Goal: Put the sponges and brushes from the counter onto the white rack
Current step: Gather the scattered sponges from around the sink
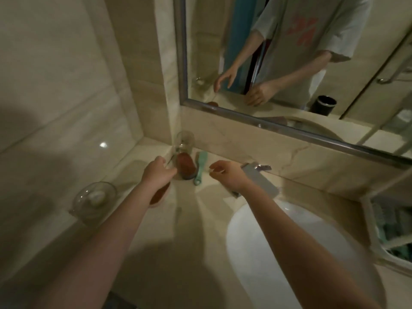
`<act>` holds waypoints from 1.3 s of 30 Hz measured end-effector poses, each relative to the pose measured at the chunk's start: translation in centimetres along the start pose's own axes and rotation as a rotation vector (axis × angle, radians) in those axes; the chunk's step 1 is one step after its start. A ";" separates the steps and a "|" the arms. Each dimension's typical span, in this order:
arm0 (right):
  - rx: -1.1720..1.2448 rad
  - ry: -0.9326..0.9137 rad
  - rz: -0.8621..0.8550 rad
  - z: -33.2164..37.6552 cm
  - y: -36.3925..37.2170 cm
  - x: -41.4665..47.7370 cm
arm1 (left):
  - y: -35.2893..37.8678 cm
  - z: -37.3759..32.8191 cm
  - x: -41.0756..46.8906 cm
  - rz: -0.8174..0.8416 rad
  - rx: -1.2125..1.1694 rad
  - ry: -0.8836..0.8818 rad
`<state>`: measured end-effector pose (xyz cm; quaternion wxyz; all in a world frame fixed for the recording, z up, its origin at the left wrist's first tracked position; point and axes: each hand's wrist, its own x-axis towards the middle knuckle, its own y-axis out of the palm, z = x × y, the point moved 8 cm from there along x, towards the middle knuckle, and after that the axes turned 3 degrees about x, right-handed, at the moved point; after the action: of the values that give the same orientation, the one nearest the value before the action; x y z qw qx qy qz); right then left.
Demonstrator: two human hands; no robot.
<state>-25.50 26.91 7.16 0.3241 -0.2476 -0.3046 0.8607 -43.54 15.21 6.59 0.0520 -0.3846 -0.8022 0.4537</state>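
My left hand [159, 172] reaches over the beige marble counter [207, 210], fingers loosely bent and holding nothing, tips just beside the reddish-brown oval sponge [185, 166]. The pale green plastic brush [199, 168] lies just right of that sponge. My right hand [229, 175] hovers near the brush, fingers relaxed and empty. A second brown sponge [159, 195] shows partly under my left wrist. The white rack [367, 219] stands well apart, beyond the white sink basin [278, 241].

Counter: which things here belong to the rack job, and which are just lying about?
Job: brown sponge, second brown sponge (half hidden), teal brush, white rack.
Lying about: glass cup, glass bowl, tap, sink.
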 end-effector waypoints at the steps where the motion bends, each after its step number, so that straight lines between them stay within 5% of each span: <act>1: -0.013 0.011 0.016 0.0 1.2 0.9 | 0.0 1.2 0.3 0.009 0.031 -0.013; 9: -0.311 0.058 0.168 -0.1 9.8 8.3 | 2.2 6.8 2.7 0.113 0.309 -0.017; 15: -0.554 0.106 0.008 0.2 11.1 11.6 | 4.3 7.3 3.5 0.070 0.478 0.022; 24: -0.539 0.169 -0.122 0.6 11.8 14.1 | 5.5 6.8 4.1 0.020 0.659 -0.060; 39: 0.261 0.114 -0.352 -2.1 2.9 5.3 | 7.5 6.3 3.0 0.011 0.440 -0.121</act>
<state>-28.96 29.69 2.49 0.5154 -0.1949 -0.2101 0.8076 -44.10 15.13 -3.64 0.0841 -0.3404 -0.6833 0.6404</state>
